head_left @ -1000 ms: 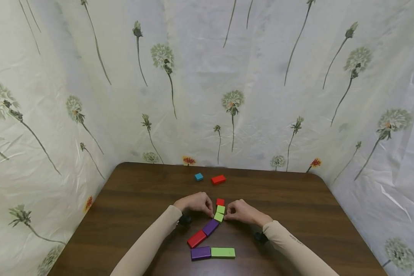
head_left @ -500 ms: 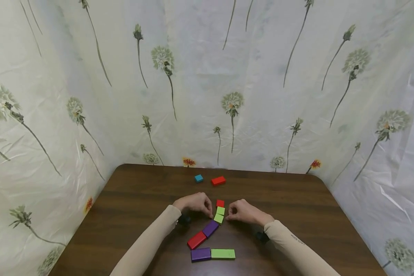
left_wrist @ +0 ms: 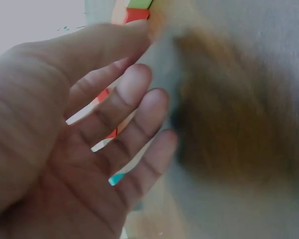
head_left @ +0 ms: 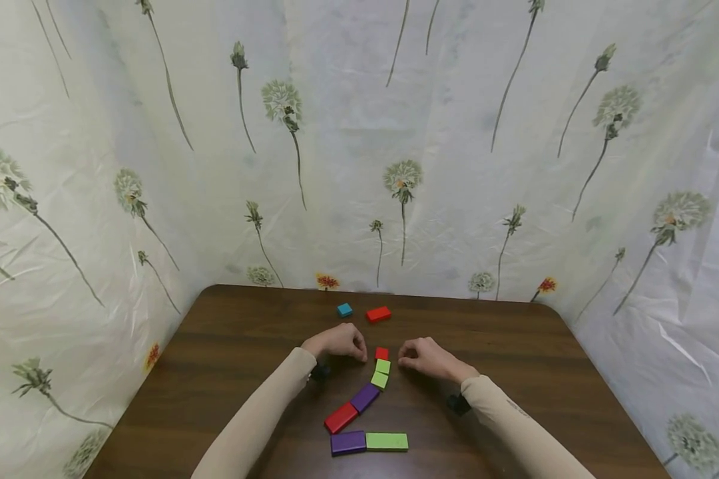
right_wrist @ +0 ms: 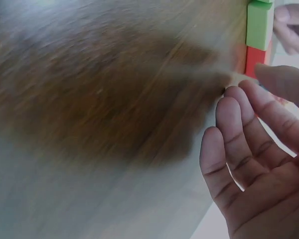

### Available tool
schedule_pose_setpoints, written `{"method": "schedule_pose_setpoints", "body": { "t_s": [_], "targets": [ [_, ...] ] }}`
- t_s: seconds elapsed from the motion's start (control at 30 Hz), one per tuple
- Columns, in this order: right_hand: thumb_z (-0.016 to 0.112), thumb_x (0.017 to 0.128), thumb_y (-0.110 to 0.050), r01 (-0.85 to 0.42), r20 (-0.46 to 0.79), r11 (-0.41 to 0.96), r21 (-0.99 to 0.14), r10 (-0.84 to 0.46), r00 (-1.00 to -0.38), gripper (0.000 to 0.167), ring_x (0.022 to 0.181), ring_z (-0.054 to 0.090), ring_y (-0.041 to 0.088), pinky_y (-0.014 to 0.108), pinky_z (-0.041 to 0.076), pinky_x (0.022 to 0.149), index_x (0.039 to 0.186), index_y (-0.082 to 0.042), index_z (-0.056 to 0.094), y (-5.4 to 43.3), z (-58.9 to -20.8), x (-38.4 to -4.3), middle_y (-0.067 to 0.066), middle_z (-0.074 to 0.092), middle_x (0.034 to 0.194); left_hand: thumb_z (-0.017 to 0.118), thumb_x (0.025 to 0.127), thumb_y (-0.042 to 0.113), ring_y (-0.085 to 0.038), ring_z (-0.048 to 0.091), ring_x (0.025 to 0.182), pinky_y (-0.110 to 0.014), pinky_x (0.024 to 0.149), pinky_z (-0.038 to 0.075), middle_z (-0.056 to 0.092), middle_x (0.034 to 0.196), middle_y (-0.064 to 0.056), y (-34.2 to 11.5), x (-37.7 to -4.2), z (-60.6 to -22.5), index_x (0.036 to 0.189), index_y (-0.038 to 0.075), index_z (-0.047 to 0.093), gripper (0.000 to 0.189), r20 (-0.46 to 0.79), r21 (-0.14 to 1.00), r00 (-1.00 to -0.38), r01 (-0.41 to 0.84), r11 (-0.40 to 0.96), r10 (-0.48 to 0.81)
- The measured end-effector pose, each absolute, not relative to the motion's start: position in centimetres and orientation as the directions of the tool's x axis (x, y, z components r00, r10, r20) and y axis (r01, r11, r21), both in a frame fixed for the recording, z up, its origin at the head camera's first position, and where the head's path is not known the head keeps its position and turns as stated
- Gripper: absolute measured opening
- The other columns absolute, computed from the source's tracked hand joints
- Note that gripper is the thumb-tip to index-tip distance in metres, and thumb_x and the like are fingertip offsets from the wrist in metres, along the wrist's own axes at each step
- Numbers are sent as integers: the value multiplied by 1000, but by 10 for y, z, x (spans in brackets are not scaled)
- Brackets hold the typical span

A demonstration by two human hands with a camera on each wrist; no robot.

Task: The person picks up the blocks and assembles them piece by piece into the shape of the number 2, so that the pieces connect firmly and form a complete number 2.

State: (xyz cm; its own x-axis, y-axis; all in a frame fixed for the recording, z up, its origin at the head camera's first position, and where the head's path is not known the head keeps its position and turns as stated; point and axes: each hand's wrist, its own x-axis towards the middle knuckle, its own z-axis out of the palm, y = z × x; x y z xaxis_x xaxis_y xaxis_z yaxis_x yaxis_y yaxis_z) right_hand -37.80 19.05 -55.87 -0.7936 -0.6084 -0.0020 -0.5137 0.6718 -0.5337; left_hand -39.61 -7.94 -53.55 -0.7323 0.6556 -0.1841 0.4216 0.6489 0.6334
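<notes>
Two small light-green blocks (head_left: 380,380) and a small red block (head_left: 382,353) form the far end of a curved row on the table. Left of the red block is my left hand (head_left: 340,340), fingers loosely bent and holding nothing. On the other side, a little apart from the row, my right hand (head_left: 429,359) also holds nothing. The right wrist view shows its relaxed fingers (right_wrist: 228,119) beside the red block (right_wrist: 254,61) and a green block (right_wrist: 259,27). A purple block (head_left: 365,398) and a longer red block (head_left: 341,418) continue the row towards me.
Nearest me, a purple block (head_left: 348,443) and a long green block (head_left: 386,442) lie end to end. Farther back are a blue block (head_left: 344,310) and a red block (head_left: 378,314). A flower-printed curtain (head_left: 347,133) hangs behind the brown table (head_left: 515,372).
Both hands have drawn away from the nearer green block. The left has shifted forward towards the red block's side, and the right has moved right and slightly forward. The blocks stay in place.
</notes>
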Motion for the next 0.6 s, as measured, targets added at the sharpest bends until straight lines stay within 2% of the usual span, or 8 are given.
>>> {"method": "schedule_pose_setpoints", "body": {
  "t_s": [0.27, 0.6],
  "targets": [
    [64, 93, -18, -538, 28, 674, -507, -611, -791, 7, 80, 59, 5, 25, 48, 71, 95, -18, 71, 179, -558, -385, -7, 70, 90, 72, 87, 24, -2, 51, 67, -19, 64, 43, 68, 78, 12, -70, -398, -543, 82, 17, 76, 9, -160, 630, -746, 427, 648, 646],
    [63, 93, -16, -544, 25, 674, -499, -617, -787, 8, 85, 62, 7, 28, 50, 75, 97, -16, 71, 171, -561, -389, -6, 70, 93, 71, 87, 18, -1, 53, 69, -18, 67, 45, 70, 82, 10, -69, -396, -545, 89, 14, 76, 6, -143, 644, -717, 456, 615, 682]
  ]
}}
